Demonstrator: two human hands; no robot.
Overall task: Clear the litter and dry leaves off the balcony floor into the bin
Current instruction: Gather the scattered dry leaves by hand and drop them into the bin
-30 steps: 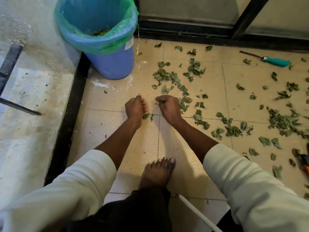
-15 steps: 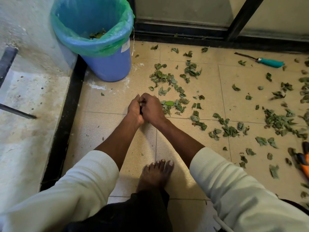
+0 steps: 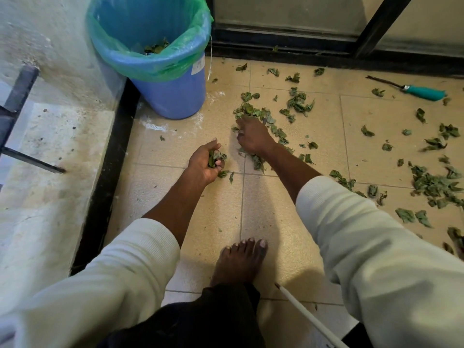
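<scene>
Crouching over the balcony floor (image 3: 288, 247) right now, and we've got our left hand (image 3: 204, 162) curled round a small clump of green leaves (image 3: 214, 156), held just above the tiles with a couple of loose bits lying right beside it. Our right hand (image 3: 252, 136) is further out, down on the scattered leaf pile (image 3: 261, 116), fingers bent into the leaves. Honestly we can't tell if it's got hold of any or is only pressing on them, since the fingertips are buried in the mess.

Our bin (image 3: 150, 56) sits in the corner against the wall, blue with a green liner (image 3: 180, 56) folded over the rim, and some leaves are already lying at the bottom. It's ahead and a bit left of both hands, near but not touching either.

Loads more leaves are spread over the tiles to the right, with a thick patch (image 3: 437, 184) near the right edge. A teal-handled tool (image 3: 421, 92) lies on the floor at the far right, well apart from our hands. Our bare foot (image 3: 238, 262) is planted on the tiles between our white sleeves (image 3: 364, 234), and a thin white stick (image 3: 308, 317) pokes in near the bottom.
</scene>
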